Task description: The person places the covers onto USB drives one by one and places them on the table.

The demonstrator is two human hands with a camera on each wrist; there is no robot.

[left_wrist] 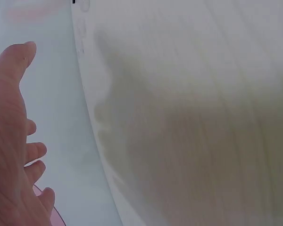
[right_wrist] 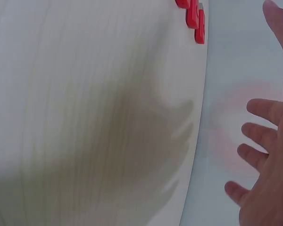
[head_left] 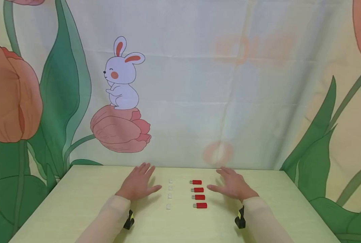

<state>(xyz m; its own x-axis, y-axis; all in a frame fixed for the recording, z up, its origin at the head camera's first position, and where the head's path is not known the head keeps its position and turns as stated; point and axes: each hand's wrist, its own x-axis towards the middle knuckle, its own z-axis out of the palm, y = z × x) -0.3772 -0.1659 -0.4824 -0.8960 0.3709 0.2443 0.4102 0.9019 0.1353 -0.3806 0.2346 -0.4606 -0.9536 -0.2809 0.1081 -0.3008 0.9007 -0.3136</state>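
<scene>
Several red USB flash drives (head_left: 200,197) lie in a column on the table, their metal plugs pointing left. To their left runs a matching column of small clear caps (head_left: 169,196). My left hand (head_left: 139,184) is held over the table left of the caps, fingers spread and thumb toward them, with nothing in it. On the other side, my right hand (head_left: 232,185) hovers right of the drives, its thumb toward them and its fingers extended, also holding nothing. In the right wrist view, the ends of some red drives (right_wrist: 193,14) show near the top.
The pale wood-grain table (head_left: 77,202) ends at the back against a hanging cloth (head_left: 180,84) printed with tulips and a rabbit. Black straps sit at the left wrist (head_left: 129,220) and the right wrist (head_left: 240,218). Shadows of both hands fall on the tabletop.
</scene>
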